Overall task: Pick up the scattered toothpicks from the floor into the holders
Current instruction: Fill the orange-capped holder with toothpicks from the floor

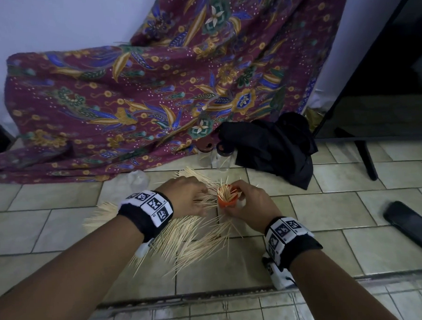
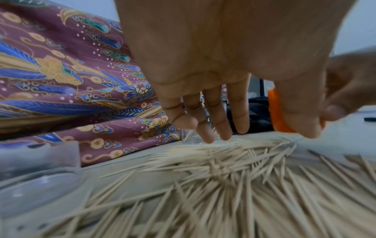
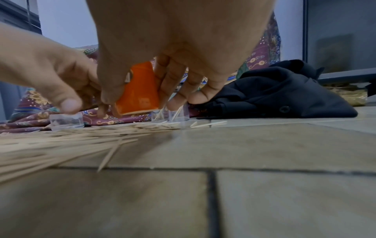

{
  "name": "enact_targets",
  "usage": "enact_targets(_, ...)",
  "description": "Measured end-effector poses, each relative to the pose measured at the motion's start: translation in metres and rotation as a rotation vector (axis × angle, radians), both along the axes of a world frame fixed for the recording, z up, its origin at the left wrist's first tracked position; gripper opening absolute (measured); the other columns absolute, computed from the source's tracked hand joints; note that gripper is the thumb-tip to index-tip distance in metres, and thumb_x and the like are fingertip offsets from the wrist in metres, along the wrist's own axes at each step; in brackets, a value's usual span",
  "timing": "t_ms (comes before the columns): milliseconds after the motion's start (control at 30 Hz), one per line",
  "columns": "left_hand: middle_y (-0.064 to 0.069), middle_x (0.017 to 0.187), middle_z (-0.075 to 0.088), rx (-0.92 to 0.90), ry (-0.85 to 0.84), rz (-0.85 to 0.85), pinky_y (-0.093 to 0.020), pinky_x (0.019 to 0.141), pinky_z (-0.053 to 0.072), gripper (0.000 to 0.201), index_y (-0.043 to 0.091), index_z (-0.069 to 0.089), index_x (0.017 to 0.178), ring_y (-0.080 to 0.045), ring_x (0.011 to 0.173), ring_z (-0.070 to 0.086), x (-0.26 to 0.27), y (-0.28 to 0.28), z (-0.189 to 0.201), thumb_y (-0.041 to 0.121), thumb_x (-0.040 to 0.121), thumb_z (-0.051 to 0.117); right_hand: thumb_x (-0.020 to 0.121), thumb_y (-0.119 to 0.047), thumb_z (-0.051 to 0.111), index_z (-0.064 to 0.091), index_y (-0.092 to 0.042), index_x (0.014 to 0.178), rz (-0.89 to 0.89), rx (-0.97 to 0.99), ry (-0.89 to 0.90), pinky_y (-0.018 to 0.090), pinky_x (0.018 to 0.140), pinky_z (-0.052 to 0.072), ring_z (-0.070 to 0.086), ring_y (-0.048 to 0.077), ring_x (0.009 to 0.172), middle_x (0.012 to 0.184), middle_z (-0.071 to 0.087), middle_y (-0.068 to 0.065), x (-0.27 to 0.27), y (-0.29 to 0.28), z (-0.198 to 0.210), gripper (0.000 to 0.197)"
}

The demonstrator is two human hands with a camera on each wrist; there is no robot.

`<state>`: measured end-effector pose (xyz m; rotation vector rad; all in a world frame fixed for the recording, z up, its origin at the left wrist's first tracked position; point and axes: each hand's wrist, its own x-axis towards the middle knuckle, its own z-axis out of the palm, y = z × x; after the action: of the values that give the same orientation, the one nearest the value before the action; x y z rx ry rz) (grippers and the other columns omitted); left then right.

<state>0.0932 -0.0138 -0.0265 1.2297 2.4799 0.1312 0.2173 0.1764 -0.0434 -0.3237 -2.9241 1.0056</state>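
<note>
Scattered toothpicks (image 1: 184, 237) fanned across the tiled floor (image 1: 330, 217), long axes mostly running toward the orange holder (image 1: 227, 195), already bristling with sticks and held tilted just off the tiles. Left hand (image 1: 186, 196) nearest the pile, hovering directly above it, fingers (image 2: 217, 122) straight and apart, gripping nothing. Right hand (image 1: 250, 201) curled around the holder just beside the left. Likely next: a downward pinch by the left.

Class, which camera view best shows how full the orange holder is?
The head view: it looks down into the orange holder, showing toothpicks packed in its mouth. The right wrist view shows only its side in the right hand; the left wrist view shows just an orange edge behind the left hand.
</note>
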Motion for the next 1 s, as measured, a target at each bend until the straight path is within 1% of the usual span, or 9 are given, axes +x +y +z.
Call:
enact_targets(67,0.004,0.133,0.048,-0.11,0.046,-0.024,-0.039,0.099,0.041,0.072,0.028,0.045,0.137,-0.021,0.121,0.047,0.002,-0.004,-0.005,0.061,0.077,0.064,0.073,-0.042,0.079,0.06,-0.025,0.115,-0.006,0.002,-0.008,0.027,0.081,0.049,0.059,0.01,0.091,0.102,0.068,-0.008,-0.003,-0.004,-0.004,0.05)
enact_targets(133,0.002,0.132,0.047,-0.148,0.06,-0.027,-0.04,0.097,0.042,0.072,0.026,0.044,0.138,-0.023,0.12,0.048,0.004,-0.007,-0.01,0.06,0.078,0.065,0.072,-0.046,0.079,0.059,-0.027,0.113,-0.011,0.018,-0.027,0.029,0.08,0.051,0.061,0.011,0.09,0.1,0.068,-0.009,-0.005,-0.007,-0.008,0.049)
enact_targets(300,-0.001,0.118,0.054,-0.108,0.066,-0.03,-0.039,0.087,0.049,0.036,0.021,0.059,0.12,-0.026,0.108,0.056,0.007,-0.01,-0.012,0.038,0.089,0.06,0.07,-0.048,0.08,0.059,-0.027,0.112,0.004,0.027,-0.037,0.032,0.08,0.053,0.063,0.013,0.09,0.1,0.069,-0.007,-0.007,-0.009,-0.014,0.051)
enact_targets(433,-0.005,0.111,0.059,-0.108,0.105,-0.014,-0.038,0.084,0.05,0.024,0.018,0.065,0.112,-0.029,0.103,0.058,0.009,-0.007,-0.01,0.026,0.093,0.054,0.072,-0.046,0.08,0.059,-0.026,0.113,0.032,0.021,-0.04,0.032,0.081,0.053,0.063,0.012,0.091,0.101,0.069,-0.007,-0.008,-0.013,-0.013,0.05)
enact_targets(533,-0.004,0.107,0.065,-0.133,0.225,-0.047,-0.037,0.088,0.042,0.022,0.019,0.067,0.104,-0.028,0.104,0.057,0.011,-0.004,-0.009,0.028,0.094,0.05,0.074,-0.043,0.08,0.06,-0.023,0.115,0.057,0.01,-0.046,0.024,0.08,0.051,0.059,0.005,0.087,0.101,0.066,-0.01,-0.008,-0.016,-0.01,0.05)
enact_targets(633,0.002,0.108,0.067,-0.124,0.295,-0.042,-0.037,0.095,0.033,0.023,0.025,0.066,0.105,-0.023,0.109,0.052,0.012,-0.004,-0.01,0.031,0.094,0.047,0.074,-0.043,0.08,0.059,-0.023,0.117,0.055,-0.007,-0.045,0.026,0.082,0.053,0.061,0.006,0.089,0.103,0.067,-0.009,-0.008,-0.017,-0.009,0.052)
enact_targets(767,0.002,0.111,0.069,0.023,0.159,0.06,-0.035,0.098,0.036,0.023,0.028,0.067,0.112,-0.022,0.109,0.053,0.003,-0.007,-0.004,0.035,0.096,0.051,0.074,-0.044,0.08,0.059,-0.024,0.118,0.052,-0.012,-0.051,0.025,0.082,0.052,0.062,0.008,0.091,0.106,0.068,-0.007,-0.009,-0.016,-0.011,0.053)
enact_targets(867,0.002,0.114,0.069,0.18,0.103,0.156,-0.031,0.099,0.039,0.023,0.025,0.07,0.113,-0.019,0.109,0.056,-0.002,-0.012,0.007,0.031,0.095,0.056,0.072,-0.045,0.082,0.058,-0.027,0.119,0.034,-0.048,-0.055,0.026,0.084,0.053,0.063,0.008,0.094,0.107,0.067,-0.01,-0.01,-0.016,-0.012,0.056)
enact_targets(1000,0.002,0.114,0.069,0.305,-0.019,0.256,-0.022,0.087,0.044,0.023,0.023,0.07,0.113,-0.015,0.1,0.062,-0.008,-0.017,0.022,0.03,0.094,0.061,0.073,-0.044,0.082,0.059,-0.028,0.118,0.02,-0.101,-0.035,0.021,0.081,0.05,0.062,0.006,0.092,0.103,0.065,-0.014,-0.009,-0.016,-0.009,0.053)
